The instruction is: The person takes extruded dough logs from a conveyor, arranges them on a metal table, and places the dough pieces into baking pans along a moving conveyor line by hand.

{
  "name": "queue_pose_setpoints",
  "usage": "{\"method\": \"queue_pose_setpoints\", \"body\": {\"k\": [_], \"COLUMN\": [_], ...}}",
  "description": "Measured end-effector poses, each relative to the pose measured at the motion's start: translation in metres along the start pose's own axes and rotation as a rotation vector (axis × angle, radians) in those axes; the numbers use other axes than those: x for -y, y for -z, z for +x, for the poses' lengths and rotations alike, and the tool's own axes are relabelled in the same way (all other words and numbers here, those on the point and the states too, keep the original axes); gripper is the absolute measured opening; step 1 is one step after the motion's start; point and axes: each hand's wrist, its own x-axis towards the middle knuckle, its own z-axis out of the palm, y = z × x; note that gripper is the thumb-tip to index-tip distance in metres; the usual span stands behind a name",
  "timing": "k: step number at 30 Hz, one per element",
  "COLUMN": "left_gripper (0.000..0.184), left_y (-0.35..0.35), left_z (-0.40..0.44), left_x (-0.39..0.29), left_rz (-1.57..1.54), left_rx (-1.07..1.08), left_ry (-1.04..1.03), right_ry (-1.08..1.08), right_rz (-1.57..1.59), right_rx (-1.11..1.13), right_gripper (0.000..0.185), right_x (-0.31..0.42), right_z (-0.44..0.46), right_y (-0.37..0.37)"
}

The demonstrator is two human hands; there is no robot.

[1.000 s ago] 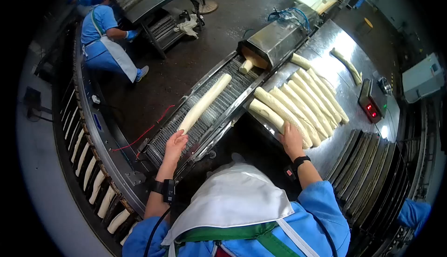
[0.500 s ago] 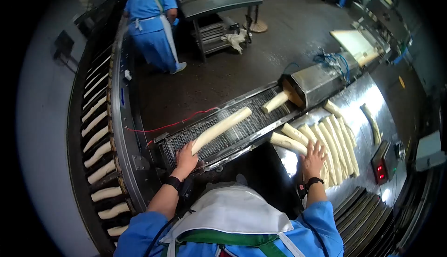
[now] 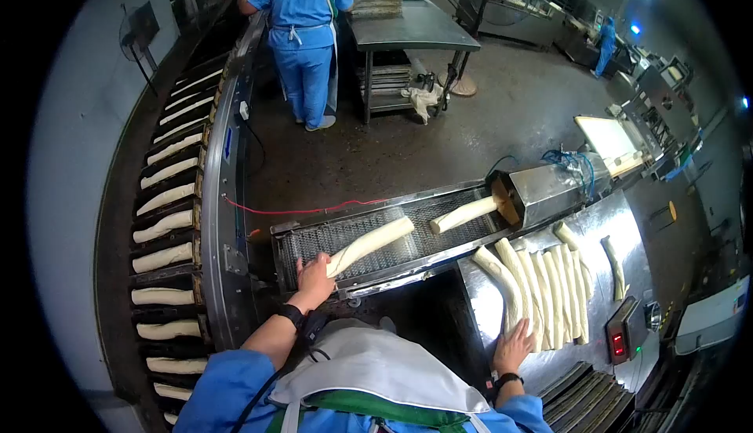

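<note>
On the mesh conveyor (image 3: 314,246) lies a long pale dough log (image 3: 375,243), and my left hand (image 3: 315,282) has its fingers closed around the near left end. A second dough log (image 3: 464,215) sticks out of the metal machine's opening onto the same belt. To the right, my right hand (image 3: 514,348) rests with fingers spread at the near end of the leftmost dough log (image 3: 502,280) in a row. Several more dough logs (image 3: 558,296) lie side by side in that row on the steel table (image 3: 474,296).
A line of dark trays holding dough pieces (image 3: 163,296) runs along the left behind a metal rail (image 3: 223,190). A scale with red digits (image 3: 621,340) stands at the right table edge. A co-worker in blue (image 3: 304,41) stands ahead beside a metal table (image 3: 416,29).
My view has shifted. My right hand has moved toward me along the leftmost log, which now lies more in line with the row. The log at the machine reaches further out.
</note>
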Motion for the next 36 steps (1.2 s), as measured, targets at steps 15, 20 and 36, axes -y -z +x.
{"method": "queue_pose_setpoints", "body": {"k": [15,20,36], "left_gripper": [0.049,0.036,0.057], "left_y": [0.026,0.041,0.081], "left_z": [-0.015,-0.013,0.026], "left_x": [0.052,0.023,-0.212], "left_rz": [0.012,-0.986,-1.738], "left_rx": [-0.13,0.483,1.217], "left_ry": [0.018,0.318,-0.118], "right_ry": [-0.024,0.302,0.146], "right_rz": [0.064,0.367,1.236], "right_rx": [-0.097,0.089,0.124], "right_gripper": [0.075,0.066,0.026], "right_x": [0.002,0.063,0.115], "right_z": [0.0,0.002,0.041], "right_y": [-0.009,0.017,0.067]}}
